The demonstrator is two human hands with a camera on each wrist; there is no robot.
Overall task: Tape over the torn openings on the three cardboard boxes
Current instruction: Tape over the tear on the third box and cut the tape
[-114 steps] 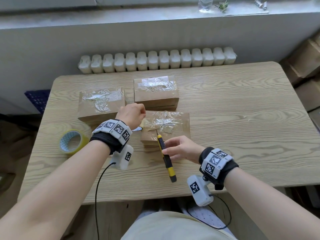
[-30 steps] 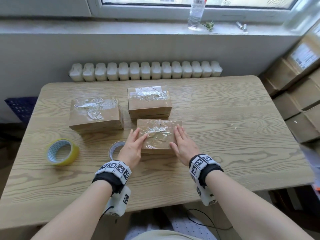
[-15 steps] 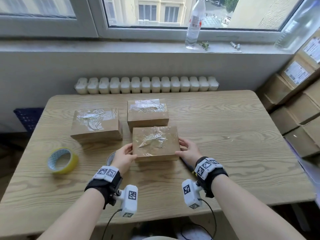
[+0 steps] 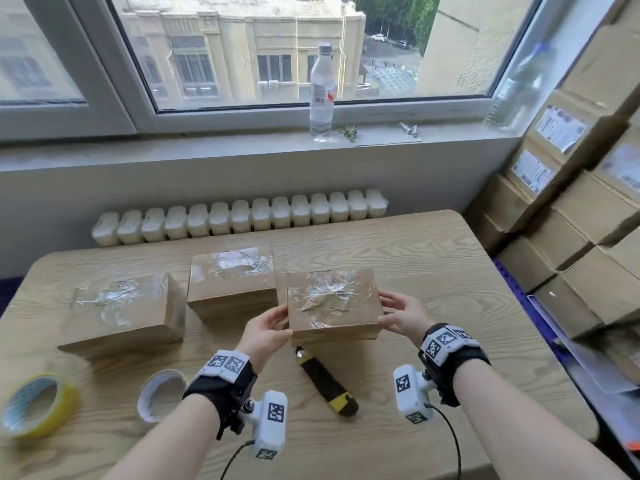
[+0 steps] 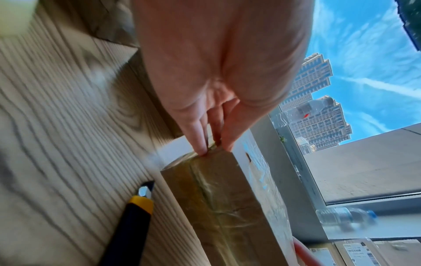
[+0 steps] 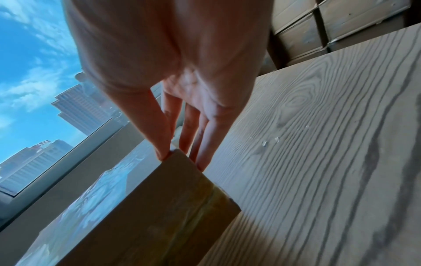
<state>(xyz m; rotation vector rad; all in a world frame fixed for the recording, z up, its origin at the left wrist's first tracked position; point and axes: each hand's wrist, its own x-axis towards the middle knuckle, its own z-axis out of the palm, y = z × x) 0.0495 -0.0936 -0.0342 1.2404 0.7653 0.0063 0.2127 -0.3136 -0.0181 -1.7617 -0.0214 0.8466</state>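
Between the hands, the near box (image 4: 333, 304) is held over the table (image 4: 433, 271): left hand (image 4: 265, 332) and right hand (image 4: 403, 315) grip its ends, fingers and thumbs nearly straight.

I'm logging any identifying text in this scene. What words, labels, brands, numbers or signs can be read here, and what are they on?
No text can be read.
Water bottle label: too blurred to read.
Printed labels on the stacked cartons: too small and blurred.
Wristband squares: black-and-white marker patterns, no letters.
Held box, other two boxes, tape rolls: no text visible.
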